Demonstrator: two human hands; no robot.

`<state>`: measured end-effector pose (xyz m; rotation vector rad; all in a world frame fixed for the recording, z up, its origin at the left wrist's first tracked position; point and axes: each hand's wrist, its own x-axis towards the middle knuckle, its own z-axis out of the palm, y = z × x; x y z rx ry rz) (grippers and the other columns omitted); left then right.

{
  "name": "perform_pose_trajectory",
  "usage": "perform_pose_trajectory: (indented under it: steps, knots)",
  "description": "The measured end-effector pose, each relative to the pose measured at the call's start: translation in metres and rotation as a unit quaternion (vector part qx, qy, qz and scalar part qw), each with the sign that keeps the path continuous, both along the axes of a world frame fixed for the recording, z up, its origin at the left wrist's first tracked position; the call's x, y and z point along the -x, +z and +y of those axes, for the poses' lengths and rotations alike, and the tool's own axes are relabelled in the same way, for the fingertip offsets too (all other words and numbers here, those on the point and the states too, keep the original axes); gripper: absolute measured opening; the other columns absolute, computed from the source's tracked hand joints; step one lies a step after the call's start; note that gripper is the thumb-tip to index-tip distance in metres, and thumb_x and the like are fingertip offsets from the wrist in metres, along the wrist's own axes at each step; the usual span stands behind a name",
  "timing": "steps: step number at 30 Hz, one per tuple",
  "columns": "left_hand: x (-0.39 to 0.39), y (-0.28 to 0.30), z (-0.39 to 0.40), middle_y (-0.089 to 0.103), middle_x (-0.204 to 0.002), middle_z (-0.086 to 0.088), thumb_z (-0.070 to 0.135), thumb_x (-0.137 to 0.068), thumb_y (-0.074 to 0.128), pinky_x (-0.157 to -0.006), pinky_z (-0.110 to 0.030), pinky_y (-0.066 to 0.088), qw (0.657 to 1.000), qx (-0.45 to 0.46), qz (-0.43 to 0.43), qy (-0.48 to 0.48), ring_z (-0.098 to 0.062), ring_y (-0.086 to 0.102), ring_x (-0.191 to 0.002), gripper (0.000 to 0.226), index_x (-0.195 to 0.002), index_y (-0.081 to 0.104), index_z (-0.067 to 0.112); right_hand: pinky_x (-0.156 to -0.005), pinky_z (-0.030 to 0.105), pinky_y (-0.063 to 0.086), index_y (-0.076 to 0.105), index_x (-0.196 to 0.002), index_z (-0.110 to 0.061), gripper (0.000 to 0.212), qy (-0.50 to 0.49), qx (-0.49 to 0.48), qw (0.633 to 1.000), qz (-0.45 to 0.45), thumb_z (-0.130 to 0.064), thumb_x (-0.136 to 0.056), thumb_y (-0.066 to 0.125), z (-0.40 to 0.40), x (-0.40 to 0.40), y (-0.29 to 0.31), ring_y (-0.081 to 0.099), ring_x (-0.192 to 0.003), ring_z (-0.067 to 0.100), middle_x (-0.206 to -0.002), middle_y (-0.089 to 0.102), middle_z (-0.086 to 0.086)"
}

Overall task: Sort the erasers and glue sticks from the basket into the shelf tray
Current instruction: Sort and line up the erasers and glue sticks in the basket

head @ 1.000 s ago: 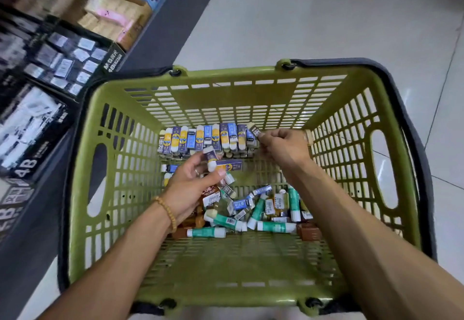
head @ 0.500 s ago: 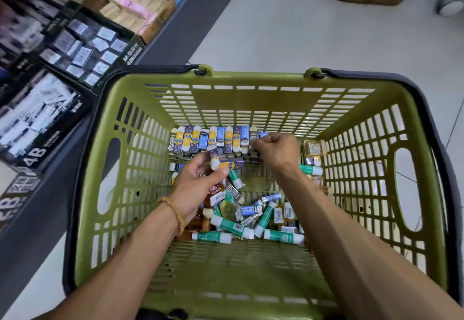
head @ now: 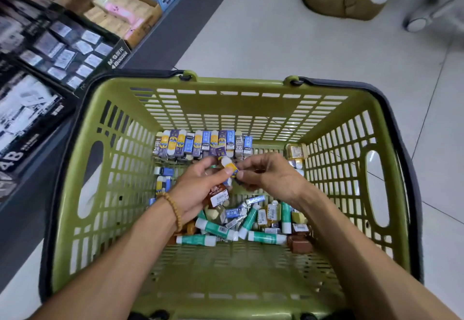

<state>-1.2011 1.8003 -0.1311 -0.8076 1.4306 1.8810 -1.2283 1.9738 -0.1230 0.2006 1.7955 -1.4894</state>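
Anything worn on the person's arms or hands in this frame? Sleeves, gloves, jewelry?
Both forearms are bare, with no sleeves showing in frame. No gloves on either hand. The left hand has a bracelet of round tan beads at the wrist. The right hand and its wrist show nothing worn; no watch or ring visible.

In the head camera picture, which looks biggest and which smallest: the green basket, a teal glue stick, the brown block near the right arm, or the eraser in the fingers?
1. Basket, by far.
2. Glue stick.
3. Brown block and eraser: too close to rank, and fingers partly hide the eraser.
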Motion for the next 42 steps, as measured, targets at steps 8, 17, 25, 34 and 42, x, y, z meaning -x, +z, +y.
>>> perform_pose_trajectory:
  steps: [8, 17, 25, 34, 42]
  knots:
    - [0.002, -0.009, 0.01, 0.071, -0.096, -0.013, 0.007, -0.093, 0.06, -0.069, -0.035, 0.057, 0.996, 0.08, -0.011, -0.035, -0.016, 0.066, -0.066, 0.025, -0.117, 0.063, 0.008, -0.046, 0.019, 0.051, 0.071, -0.087, -0.001, 0.01, -0.224, -0.183, 0.957, -0.031, -0.006, -0.094, 0.066, 0.028, 0.013, -0.03, 0.06, -0.047, 0.006, -0.07, 0.067, 0.006]
    - [0.002, -0.016, 0.001, 0.066, -0.117, -0.007, 0.011, -0.089, 0.066, -0.064, -0.022, 0.056, 0.991, 0.12, -0.009, -0.057, -0.015, 0.071, -0.071, 0.048, -0.135, 0.051, 0.009, -0.042, 0.011, 0.039, 0.07, -0.091, -0.013, 0.008, -0.09, -0.308, 0.947, 0.026, -0.02, -0.092, 0.068, 0.001, 0.037, -0.072, 0.057, -0.058, 0.004, -0.073, 0.063, -0.003]
    - [0.005, -0.008, 0.014, 0.068, -0.097, 0.001, 0.01, -0.088, 0.067, -0.068, -0.024, 0.059, 0.989, 0.123, -0.002, -0.082, -0.011, 0.07, -0.07, 0.032, -0.115, 0.056, 0.024, -0.047, 0.018, 0.044, 0.074, -0.081, -0.006, 0.014, -0.118, -0.1, 0.987, 0.033, -0.006, -0.09, 0.063, 0.016, 0.023, -0.033, 0.056, -0.054, 0.005, -0.075, 0.073, 0.004]
    - [0.005, -0.01, 0.022, 0.071, -0.098, -0.006, 0.002, -0.086, 0.068, -0.081, -0.03, 0.056, 0.98, 0.143, 0.016, -0.136, -0.016, 0.069, -0.079, 0.03, -0.114, 0.066, 0.013, -0.057, 0.026, 0.052, 0.068, -0.081, -0.011, 0.017, -0.134, -0.05, 0.989, -0.021, -0.018, -0.096, 0.063, 0.021, 0.011, -0.023, 0.06, -0.06, 0.01, -0.073, 0.069, 0.004]
    - [0.007, -0.013, 0.007, 0.066, -0.11, -0.009, -0.009, -0.09, 0.052, -0.059, -0.023, 0.055, 0.995, 0.075, -0.056, -0.019, -0.023, 0.069, -0.085, 0.029, -0.106, 0.07, 0.008, -0.067, 0.033, 0.056, 0.07, -0.088, -0.003, 0.024, -0.067, -0.256, 0.964, 0.012, -0.023, -0.097, 0.063, 0.015, 0.044, -0.064, 0.067, -0.072, 0.022, -0.085, 0.073, 0.013]
